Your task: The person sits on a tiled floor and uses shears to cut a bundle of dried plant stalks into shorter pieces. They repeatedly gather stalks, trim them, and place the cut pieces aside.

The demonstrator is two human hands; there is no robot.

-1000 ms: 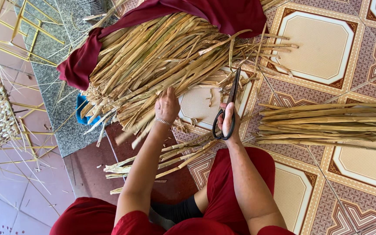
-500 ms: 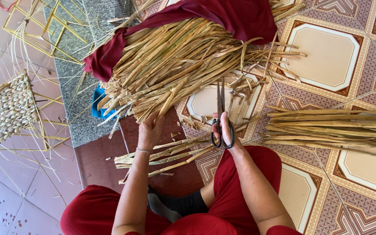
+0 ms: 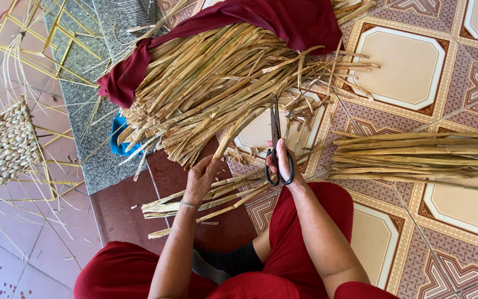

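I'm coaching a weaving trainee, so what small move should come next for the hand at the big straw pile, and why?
Probably close the left hand on one dried yellow reed strip and draw it out of the big straw pile. Its fingers already touch the pile's lower edge, while the right hand holds the black-handled scissors shut, blades pointing at the pile.

A home weaving spot: patterned floor tiles [image 3: 410, 61], dried straw pile [image 3: 222, 88] at twelve o'clock, woven mat [image 3: 1, 149] at nine.
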